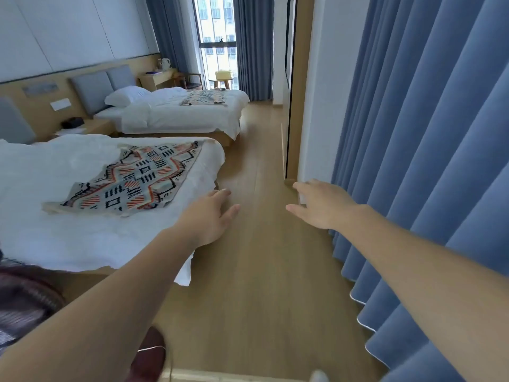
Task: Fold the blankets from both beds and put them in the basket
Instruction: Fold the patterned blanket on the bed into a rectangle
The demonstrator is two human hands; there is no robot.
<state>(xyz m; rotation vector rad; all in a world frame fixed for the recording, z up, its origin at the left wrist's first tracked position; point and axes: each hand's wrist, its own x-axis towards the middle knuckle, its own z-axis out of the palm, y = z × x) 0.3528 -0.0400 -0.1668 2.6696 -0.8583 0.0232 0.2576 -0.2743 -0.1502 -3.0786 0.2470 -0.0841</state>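
A patterned blanket [132, 181] in grey, orange and black lies spread flat on the near bed [55, 235]. A second patterned blanket [203, 97] lies on the far bed [170, 117], near its foot. A yellowish basket [223, 75] stands on a small round table by the window. My left hand [212, 216] is stretched out over the near bed's foot corner, fingers apart, holding nothing, to the right of the near blanket. Over the floor, close to the wall corner, my right hand [319, 205] hovers open and empty.
A wooden floor aisle [256, 244] runs between the beds and the right wall. Blue curtains [429, 133] hang along the right side. A nightstand [88, 126] sits between the beds. A desk with a kettle [165, 64] and a chair stand near the window.
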